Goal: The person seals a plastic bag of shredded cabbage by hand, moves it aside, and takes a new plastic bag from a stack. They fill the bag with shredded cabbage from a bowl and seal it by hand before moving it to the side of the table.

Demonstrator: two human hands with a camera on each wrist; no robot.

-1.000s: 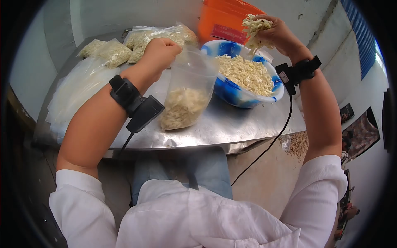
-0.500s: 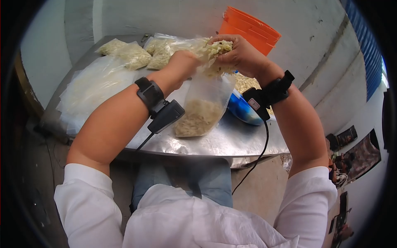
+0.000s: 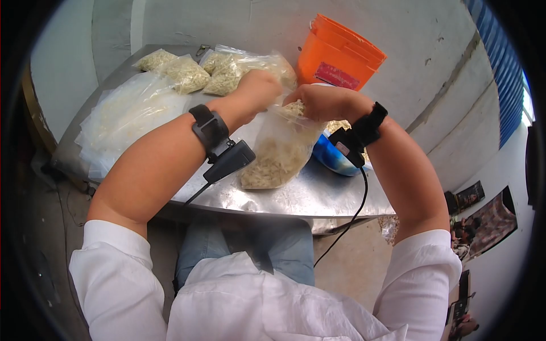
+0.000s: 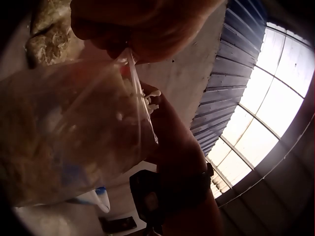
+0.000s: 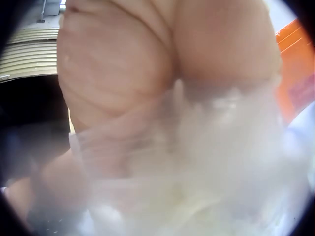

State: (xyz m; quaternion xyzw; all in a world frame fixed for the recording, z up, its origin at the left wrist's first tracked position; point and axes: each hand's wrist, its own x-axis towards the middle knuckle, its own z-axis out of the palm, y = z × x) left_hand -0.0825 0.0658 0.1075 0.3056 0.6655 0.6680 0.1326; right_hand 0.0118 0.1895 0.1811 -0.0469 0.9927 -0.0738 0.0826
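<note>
Clear bag (image 3: 278, 153) stands part-filled on the worktop (image 3: 307, 196), its rim pinched up by the left hand (image 3: 259, 91). The right hand (image 3: 318, 102) clasps pale shreds (image 3: 294, 108) at its mouth. Best to hold the rim taut and wide and let go low inside, so nothing spills.

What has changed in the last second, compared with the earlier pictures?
The right hand carried its handful of shreds from above the bowl leftward and down to the mouth of the bag, where it holds them now. The left hand kept gripping the bag's rim, and the bag stayed standing on the table.
</note>
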